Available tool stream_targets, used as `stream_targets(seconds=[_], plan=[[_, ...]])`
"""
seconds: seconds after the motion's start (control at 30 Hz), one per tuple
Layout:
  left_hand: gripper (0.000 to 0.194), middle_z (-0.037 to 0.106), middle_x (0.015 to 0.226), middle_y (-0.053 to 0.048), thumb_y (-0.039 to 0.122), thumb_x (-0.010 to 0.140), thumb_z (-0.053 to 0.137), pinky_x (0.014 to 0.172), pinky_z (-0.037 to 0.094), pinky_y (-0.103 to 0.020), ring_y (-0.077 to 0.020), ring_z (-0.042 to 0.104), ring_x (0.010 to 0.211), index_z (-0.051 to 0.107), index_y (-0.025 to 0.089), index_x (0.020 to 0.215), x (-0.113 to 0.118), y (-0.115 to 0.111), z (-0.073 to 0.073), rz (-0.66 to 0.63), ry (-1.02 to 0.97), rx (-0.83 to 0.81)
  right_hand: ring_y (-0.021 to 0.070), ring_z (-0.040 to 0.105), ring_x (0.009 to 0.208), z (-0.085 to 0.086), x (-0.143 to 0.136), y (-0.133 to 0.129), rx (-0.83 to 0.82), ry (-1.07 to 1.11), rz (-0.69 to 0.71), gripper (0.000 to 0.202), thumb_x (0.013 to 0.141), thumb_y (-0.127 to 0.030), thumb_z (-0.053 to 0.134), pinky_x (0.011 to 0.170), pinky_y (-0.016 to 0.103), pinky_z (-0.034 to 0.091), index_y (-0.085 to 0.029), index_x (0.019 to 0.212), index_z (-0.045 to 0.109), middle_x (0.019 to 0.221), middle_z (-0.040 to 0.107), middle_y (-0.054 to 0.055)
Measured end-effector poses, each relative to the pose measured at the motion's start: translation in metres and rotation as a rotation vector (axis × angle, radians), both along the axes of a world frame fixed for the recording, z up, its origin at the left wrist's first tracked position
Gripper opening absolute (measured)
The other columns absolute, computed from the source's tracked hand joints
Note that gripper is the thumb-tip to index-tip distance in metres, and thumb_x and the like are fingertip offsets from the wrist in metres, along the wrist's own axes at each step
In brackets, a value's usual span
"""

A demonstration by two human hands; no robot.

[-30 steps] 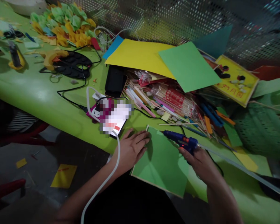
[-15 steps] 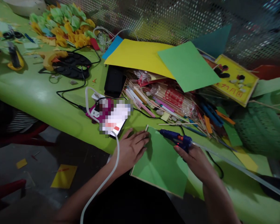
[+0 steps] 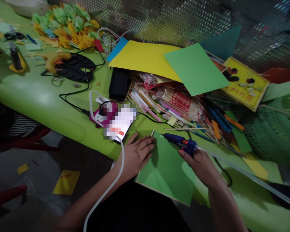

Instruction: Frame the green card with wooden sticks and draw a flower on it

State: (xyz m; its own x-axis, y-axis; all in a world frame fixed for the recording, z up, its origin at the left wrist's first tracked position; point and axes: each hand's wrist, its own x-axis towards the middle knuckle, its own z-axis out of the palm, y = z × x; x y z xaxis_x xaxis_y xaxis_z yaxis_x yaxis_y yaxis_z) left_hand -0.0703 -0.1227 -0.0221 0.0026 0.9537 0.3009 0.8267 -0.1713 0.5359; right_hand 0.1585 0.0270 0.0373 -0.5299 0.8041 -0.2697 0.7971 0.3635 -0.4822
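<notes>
My left hand (image 3: 137,154) lies with its fingers stretched out over the left edge of a green sheet of paper (image 3: 169,170), pressing it down. Thin wooden sticks run along the sheet's left and near edges. In my right hand (image 3: 203,164) is a blue glue gun (image 3: 180,141), its nozzle pointing left over the sheet's far edge. A long clear glue stick (image 3: 244,172) sticks out of the gun's back. Close to my left hand lies a lit phone (image 3: 123,124), partly blurred out, beside a purple power strip (image 3: 95,117).
Bamboo sticks (image 3: 170,100), pens and pebbles are heaped behind the sheet, under yellow card (image 3: 145,56) and green card (image 3: 197,69). A yellow glue gun (image 3: 53,61) rests by a black palette (image 3: 74,72). At right stands a green basket (image 3: 268,135). A white cable (image 3: 111,187) crosses my left forearm.
My right hand has shifted the glue gun slightly left, bringing its nozzle closer to the sheet's far left corner. My left hand stays in place on the paper.
</notes>
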Motion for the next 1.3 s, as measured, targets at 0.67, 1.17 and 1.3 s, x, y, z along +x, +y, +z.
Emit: stream_targets(seconds=[0.67, 1.17, 1.3], plan=[[0.029, 0.065, 0.144, -0.005, 0.022, 0.104, 0.049, 0.119, 0.035, -0.049, -0.0194, 0.06, 0.134, 0.062, 0.021, 0.13, 0.0, 0.0, 0.0, 0.02, -0.002, 0.042, 0.0313, 0.07, 0.084, 0.002, 0.009, 0.001, -0.007, 0.033, 0.01, 0.056, 0.09, -0.069, 0.052, 0.079, 0.041, 0.055, -0.02, 0.101, 0.075, 0.089, 0.077, 0.011], [0.034, 0.063, 0.146, -0.006, 0.033, 0.106, 0.048, 0.124, 0.031, -0.055, -0.0235, 0.053, 0.142, 0.062, 0.022, 0.135, 0.008, 0.007, 0.008, -0.078, 0.025, -0.043, 0.0273, 0.067, 0.074, 0.003, 0.025, 0.002, -0.049, 0.059, -0.015, 0.052, 0.09, -0.067, 0.053, 0.068, 0.036, 0.052, -0.019, 0.092, 0.073, 0.077, 0.073, 0.007], [0.035, 0.066, 0.142, -0.004, 0.038, 0.106, 0.048, 0.127, 0.027, -0.055, -0.0229, 0.054, 0.141, 0.063, 0.024, 0.134, 0.008, 0.008, 0.005, -0.078, 0.017, -0.03, 0.0286, 0.068, 0.077, 0.002, 0.022, 0.002, -0.043, 0.058, 0.005, 0.053, 0.09, -0.067, 0.052, 0.072, 0.038, 0.053, -0.019, 0.095, 0.074, 0.081, 0.074, 0.009]])
